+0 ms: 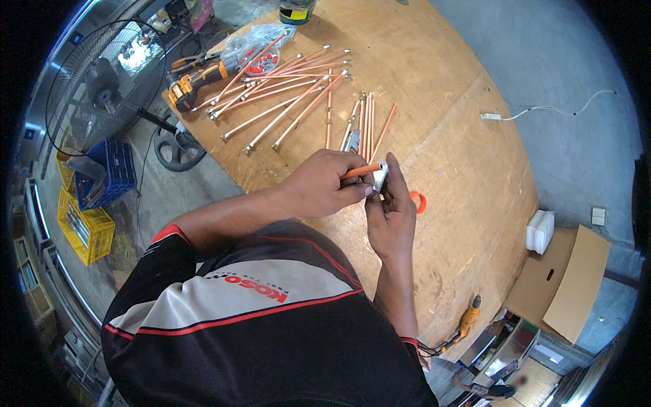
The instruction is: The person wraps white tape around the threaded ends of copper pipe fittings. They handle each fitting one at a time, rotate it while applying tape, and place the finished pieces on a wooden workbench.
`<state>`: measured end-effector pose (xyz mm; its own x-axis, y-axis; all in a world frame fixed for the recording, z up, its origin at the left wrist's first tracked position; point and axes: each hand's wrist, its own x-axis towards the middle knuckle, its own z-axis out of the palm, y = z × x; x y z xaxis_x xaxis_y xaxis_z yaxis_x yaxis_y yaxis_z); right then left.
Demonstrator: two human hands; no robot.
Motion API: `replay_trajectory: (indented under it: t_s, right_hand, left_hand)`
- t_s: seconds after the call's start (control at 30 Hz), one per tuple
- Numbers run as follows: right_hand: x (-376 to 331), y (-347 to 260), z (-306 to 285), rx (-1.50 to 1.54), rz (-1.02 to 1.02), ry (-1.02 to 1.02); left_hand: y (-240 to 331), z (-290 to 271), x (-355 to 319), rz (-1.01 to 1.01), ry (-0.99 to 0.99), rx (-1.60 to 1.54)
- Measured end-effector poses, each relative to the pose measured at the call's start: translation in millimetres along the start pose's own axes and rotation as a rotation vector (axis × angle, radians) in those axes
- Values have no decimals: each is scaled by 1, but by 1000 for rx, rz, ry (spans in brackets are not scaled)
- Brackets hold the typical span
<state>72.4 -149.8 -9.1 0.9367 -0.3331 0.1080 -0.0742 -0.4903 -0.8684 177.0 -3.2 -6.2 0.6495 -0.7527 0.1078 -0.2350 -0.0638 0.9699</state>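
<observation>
Above the wooden table, my left hand (324, 182) is closed around a short copper tube (363, 170) that points to the right. My right hand (393, 216) pinches a small white and silvery piece (381, 178) right by the tube's end; its exact kind is hard to make out, and fingers cover part of it. Just beyond my hands lie several thin copper tubes (368, 129), with a small grey-blue item (352, 141) among them. An orange-red ring (419, 202) rests on the table beside my right hand.
Many copper tubes with end fittings (298, 117) are spread over the wooden table (434, 88). An orange-black power tool (196, 85), a plastic bag (254, 42) and a dark tub (296, 12) stand behind. Another orange tool (468, 317) and a cardboard box (542, 271) are right; a fan (102, 81) is left.
</observation>
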Motion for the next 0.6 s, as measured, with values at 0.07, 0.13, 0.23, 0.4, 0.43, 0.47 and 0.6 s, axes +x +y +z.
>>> replay_trajectory:
  t_s: [0.07,0.13,0.23,0.4,0.43,0.47,0.6]
  right_hand:
    - [4,-1,1,-51,-45,-17]
    - [4,-16,0,-73,63,-38]
    - [2,-9,2,-30,104,-52]
    - [3,-1,6,-60,95,-43]
    - [4,-1,4,-57,103,-34]
    - [4,0,2,-55,111,-23]
    - [16,-12,-7,-117,64,6]
  left_hand:
    - [-3,-2,-1,-19,-2,54]
    - [-8,-2,-3,-27,23,27]
    - [-13,-3,-7,-13,94,-59]
    - [-22,-6,-12,142,153,36]
    - [-22,-8,-13,86,137,37]
    - [-18,-10,-13,32,121,38]
    - [-27,-11,-16,30,38,-64]
